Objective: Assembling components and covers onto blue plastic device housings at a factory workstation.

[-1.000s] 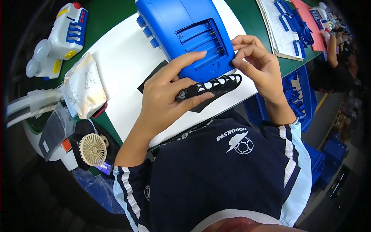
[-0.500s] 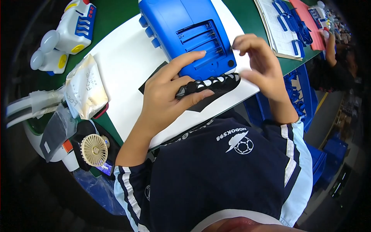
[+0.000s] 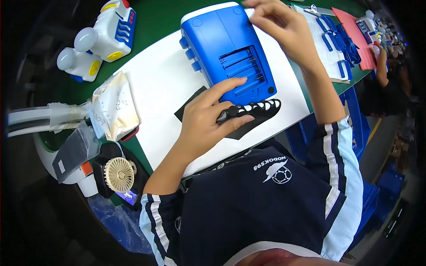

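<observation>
Carefully, my left grip (image 3: 202,124) pinches a black sheet (image 3: 253,119) at the near end of the blue case (image 3: 217,46) on white paper (image 3: 162,71); my right grip (image 3: 279,26), too blurred to tell what it holds, is at the far right corner, seemingly corner work needing light fingertips. Bare paper opens leftward; the tabletop (image 3: 155,29) edge runs close to me.
</observation>
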`<state>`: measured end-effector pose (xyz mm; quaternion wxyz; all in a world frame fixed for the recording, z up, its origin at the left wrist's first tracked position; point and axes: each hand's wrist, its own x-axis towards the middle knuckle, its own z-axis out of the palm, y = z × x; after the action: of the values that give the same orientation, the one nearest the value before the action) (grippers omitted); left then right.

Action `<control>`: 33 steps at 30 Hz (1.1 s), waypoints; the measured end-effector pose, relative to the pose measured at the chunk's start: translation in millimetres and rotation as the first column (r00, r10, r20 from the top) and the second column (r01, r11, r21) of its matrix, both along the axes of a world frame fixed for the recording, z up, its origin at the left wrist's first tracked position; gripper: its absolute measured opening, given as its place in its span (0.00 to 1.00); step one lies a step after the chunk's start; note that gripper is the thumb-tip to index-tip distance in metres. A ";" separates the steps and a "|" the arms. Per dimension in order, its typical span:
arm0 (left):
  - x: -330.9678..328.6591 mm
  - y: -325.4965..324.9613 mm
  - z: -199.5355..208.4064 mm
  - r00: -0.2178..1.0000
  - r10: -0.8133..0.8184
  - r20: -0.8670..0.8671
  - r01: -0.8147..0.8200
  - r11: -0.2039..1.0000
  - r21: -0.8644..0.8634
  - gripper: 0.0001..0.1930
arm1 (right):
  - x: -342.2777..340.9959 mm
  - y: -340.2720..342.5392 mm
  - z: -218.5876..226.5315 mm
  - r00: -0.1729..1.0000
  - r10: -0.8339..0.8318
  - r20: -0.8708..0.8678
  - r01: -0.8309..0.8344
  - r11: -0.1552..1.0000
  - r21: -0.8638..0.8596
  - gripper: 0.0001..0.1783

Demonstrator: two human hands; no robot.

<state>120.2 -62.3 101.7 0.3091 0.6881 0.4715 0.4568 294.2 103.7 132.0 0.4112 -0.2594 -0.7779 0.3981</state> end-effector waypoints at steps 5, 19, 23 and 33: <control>-0.5 0.1 1.4 1.000 0.005 -0.006 -0.005 1.000 -0.026 0.18 | -17.4 26.9 -7.8 0.987 0.076 -0.139 -0.104 0.972 -0.210 0.07; -3.6 0.0 -1.2 0.999 -0.036 0.013 0.037 0.999 -0.014 0.15 | -23.8 24.9 -8.5 0.992 0.065 -0.113 -0.091 0.965 -0.247 0.05; -3.8 0.1 -1.3 0.998 -0.065 -0.010 0.066 0.997 0.038 0.13 | -28.8 35.8 -18.9 0.787 0.429 -0.442 -0.494 0.869 -0.036 0.05; 3.7 1.0 -1.9 0.998 0.027 0.062 -0.021 0.995 -0.101 0.18 | 18.3 -37.4 14.3 0.918 0.286 0.275 -0.337 0.928 0.160 0.15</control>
<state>123.9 -61.3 99.8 0.3526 0.6511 0.4921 0.4579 312.4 66.2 146.3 0.2665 -0.1354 -0.8911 0.3414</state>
